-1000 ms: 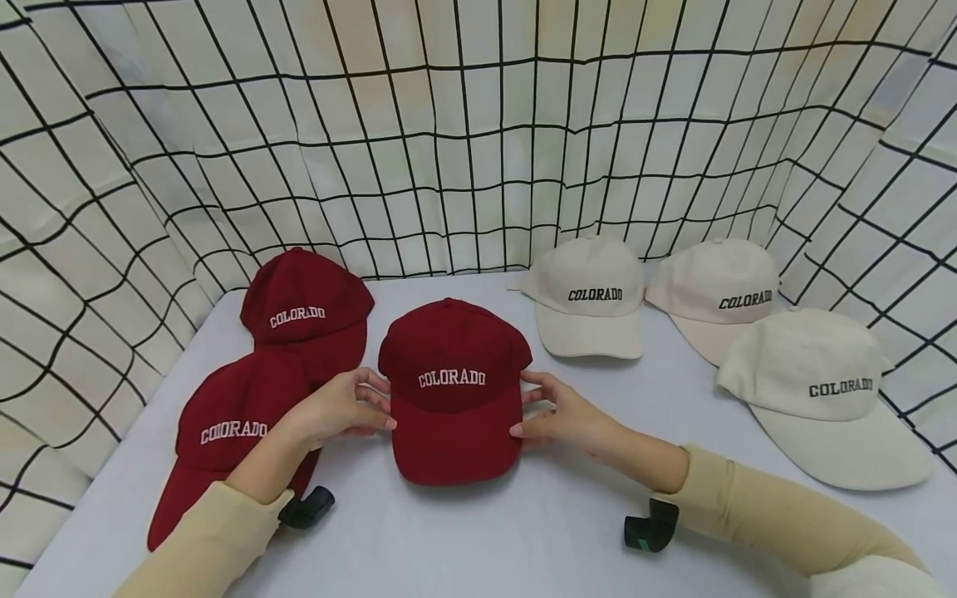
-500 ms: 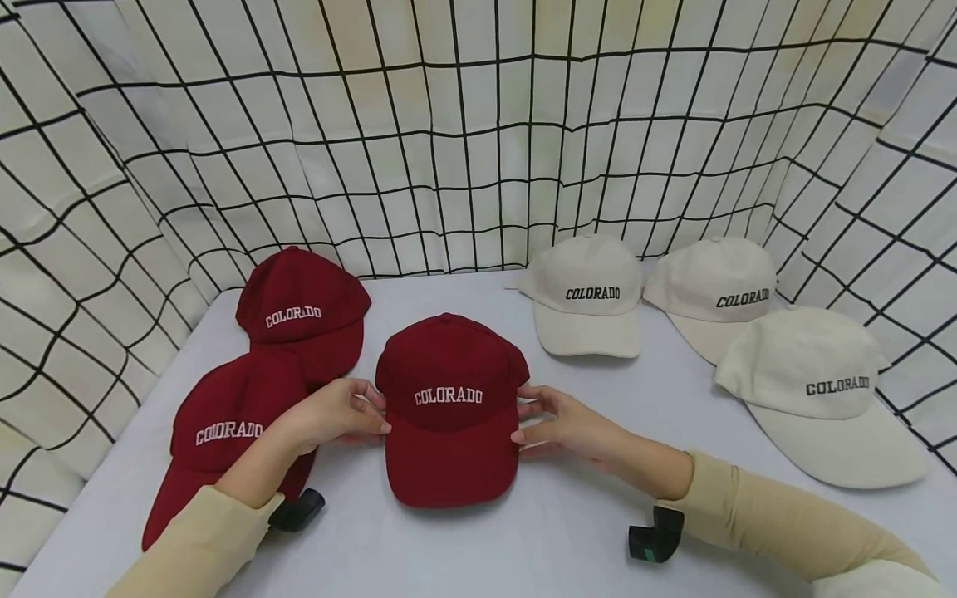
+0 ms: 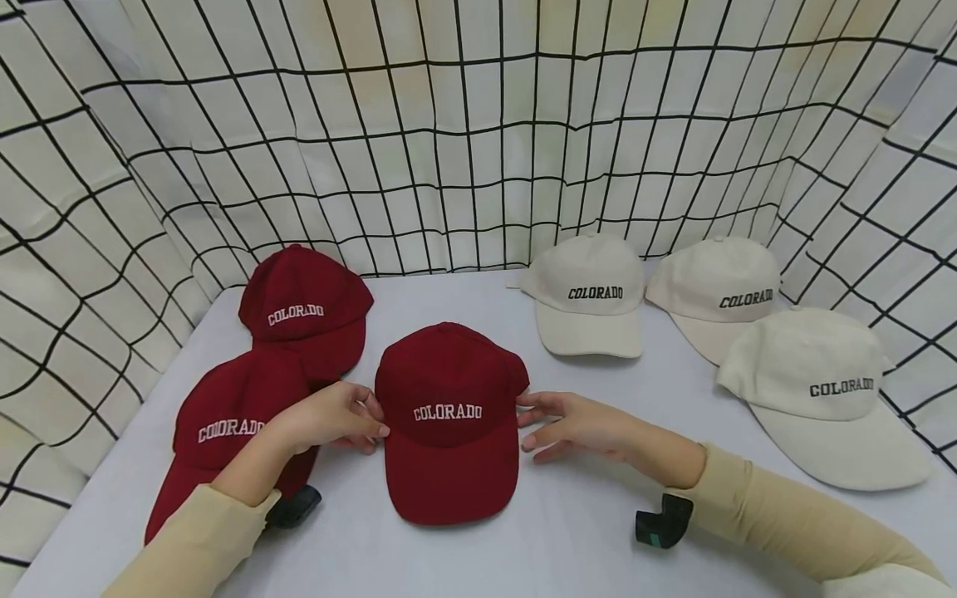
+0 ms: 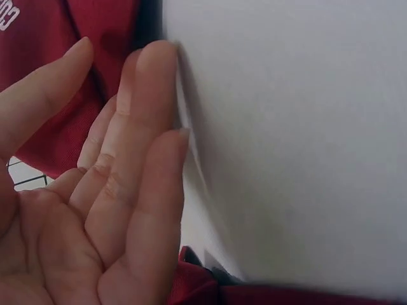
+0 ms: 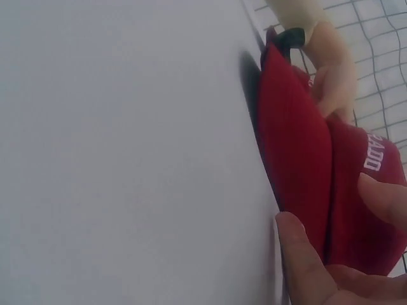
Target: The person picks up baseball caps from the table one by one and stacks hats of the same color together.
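A dark red baseball cap with white COLORADO lettering sits in the middle of the white table, its brim facing me. At its left side my left hand has thumb and fingertips right at the edge; the left wrist view shows those fingers fairly straight, with the thumb apart. My right hand stands just off the cap's right side, fingers loosely spread, holding nothing. The right wrist view shows the brim low over the table beyond the right fingers.
Two more red caps, a rear one and a front one partly behind my left forearm, overlap at the left. Three off-white caps stand at the right: one, another and the nearest. Grid-patterned cloth walls the table.
The middle red cap has slid toward me across the table. My right hand has loosened from its side and drawn slightly right; the left hand stays by the edge.
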`<state>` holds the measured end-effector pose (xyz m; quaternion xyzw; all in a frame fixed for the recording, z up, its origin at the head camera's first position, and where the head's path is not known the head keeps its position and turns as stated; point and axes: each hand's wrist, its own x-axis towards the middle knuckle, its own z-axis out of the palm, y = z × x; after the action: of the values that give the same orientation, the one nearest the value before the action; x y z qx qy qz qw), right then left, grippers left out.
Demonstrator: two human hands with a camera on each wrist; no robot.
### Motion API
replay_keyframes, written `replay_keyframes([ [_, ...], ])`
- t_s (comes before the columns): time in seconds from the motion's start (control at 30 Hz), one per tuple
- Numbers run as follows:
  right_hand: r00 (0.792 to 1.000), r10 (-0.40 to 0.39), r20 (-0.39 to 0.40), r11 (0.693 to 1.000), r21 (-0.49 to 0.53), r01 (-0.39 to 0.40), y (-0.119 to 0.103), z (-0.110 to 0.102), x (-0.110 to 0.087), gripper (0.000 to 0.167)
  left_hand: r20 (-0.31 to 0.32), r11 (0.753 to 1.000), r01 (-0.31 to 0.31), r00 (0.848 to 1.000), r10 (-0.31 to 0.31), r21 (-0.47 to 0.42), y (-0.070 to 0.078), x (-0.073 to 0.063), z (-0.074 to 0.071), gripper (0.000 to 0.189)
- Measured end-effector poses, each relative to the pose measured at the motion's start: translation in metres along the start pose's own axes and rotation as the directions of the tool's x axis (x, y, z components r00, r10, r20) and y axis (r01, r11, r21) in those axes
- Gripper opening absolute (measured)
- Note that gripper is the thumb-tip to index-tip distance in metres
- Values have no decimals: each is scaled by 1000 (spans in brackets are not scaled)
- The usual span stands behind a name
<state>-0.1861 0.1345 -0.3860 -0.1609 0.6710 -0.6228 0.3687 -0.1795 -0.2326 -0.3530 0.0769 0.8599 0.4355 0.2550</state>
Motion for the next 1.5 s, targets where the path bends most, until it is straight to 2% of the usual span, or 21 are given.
replay_keyframes([
  [0.23,999,21,38,1000,-11,-21,-3,-6,0,77,1,999,3,1000,-3,38,3,-2,-2,17],
  [0.47,998,43,38,999,-18,-42,-3,-11,1,72,6,999,16,1000,-17,39,4,-4,-2,17],
  [0.73,999,11,37,1000,-18,-10,-5,-15,-2,71,-1,999,31,1000,-31,44,4,-5,-6,21],
  [1.03,999,-52,3,998,33,52,-15,-16,-5,68,8,999,-34,999,34,31,6,-9,-15,18],
  [1.27,994,-109,10,994,23,109,-28,-14,-7,62,8,993,-71,997,70,90,20,-17,-24,22],
  [1.5,986,-164,0,986,39,164,-41,-3,-4,56,9,970,-159,987,160,184,35,-29,-38,25],
])
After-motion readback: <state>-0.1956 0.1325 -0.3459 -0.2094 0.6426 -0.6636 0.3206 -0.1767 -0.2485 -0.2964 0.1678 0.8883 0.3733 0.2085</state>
